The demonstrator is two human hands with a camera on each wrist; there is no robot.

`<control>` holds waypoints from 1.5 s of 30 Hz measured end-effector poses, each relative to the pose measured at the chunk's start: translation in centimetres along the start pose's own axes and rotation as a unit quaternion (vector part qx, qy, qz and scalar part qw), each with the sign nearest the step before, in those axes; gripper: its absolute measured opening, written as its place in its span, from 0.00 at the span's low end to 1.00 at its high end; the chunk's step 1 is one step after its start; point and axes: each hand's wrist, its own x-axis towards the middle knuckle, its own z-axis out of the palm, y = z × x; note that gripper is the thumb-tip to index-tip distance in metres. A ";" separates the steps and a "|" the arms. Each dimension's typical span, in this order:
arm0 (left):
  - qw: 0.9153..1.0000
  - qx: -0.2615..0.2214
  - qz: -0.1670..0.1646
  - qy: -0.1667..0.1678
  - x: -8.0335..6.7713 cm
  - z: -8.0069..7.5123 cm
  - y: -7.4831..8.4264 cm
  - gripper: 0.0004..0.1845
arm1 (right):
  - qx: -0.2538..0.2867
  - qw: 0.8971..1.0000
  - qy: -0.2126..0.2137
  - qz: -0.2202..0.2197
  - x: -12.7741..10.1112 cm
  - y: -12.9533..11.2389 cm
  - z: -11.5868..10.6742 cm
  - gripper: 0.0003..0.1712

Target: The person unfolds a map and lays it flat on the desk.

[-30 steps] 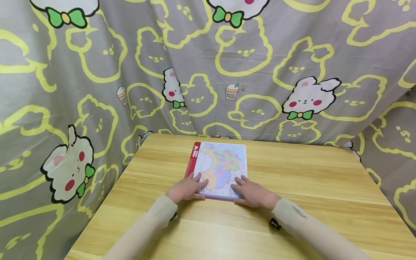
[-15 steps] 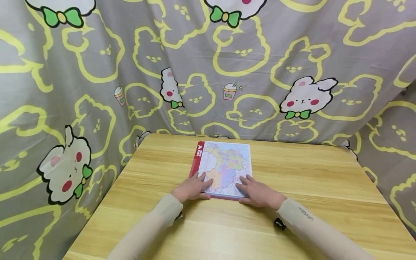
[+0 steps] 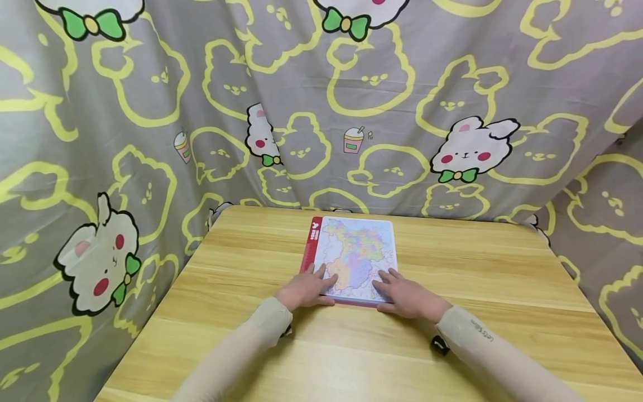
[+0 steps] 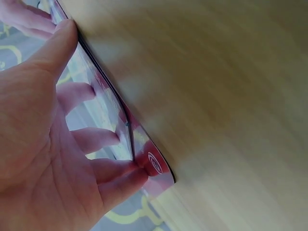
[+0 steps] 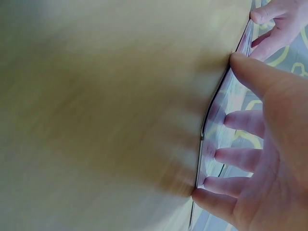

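A flat board printed with a colourful map and a red left strip [image 3: 358, 245] lies on the wooden table [image 3: 502, 290]. My left hand [image 3: 306, 290] rests on its near left corner, fingers spread flat on the map. My right hand [image 3: 409, 296] rests the same way on the near right corner. In the left wrist view the left hand [image 4: 43, 159] has its thumb along the board's thin edge [image 4: 154, 166] and straight fingers on top. The right wrist view shows the right hand [image 5: 269, 159] likewise against the board edge [image 5: 211, 125].
A grey curtain with yellow bunny outlines [image 3: 351, 100] hangs close behind and around the table on three sides. Bare table top [image 3: 241, 262] extends to the left and right of the board. Beige sleeves cover both forearms.
The board and both hands have shifted slightly to the right and away across the table. The hands keep the same hold on the near corners.
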 end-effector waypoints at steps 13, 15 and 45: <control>1.000 0.017 -0.008 -0.004 1.4 -0.3 1.4 0.38 | 0.010 1.000 0.003 0.016 -0.9 1.1 -0.2 0.36; 1.000 0.019 -0.008 -0.003 1.6 -0.3 1.6 0.38 | 0.014 1.000 0.003 0.019 -1.0 1.2 -0.2 0.36; 0.999 0.040 -0.017 -0.001 3.3 -0.9 4.4 0.37 | 0.034 0.999 -0.003 0.038 -2.3 3.7 -1.2 0.37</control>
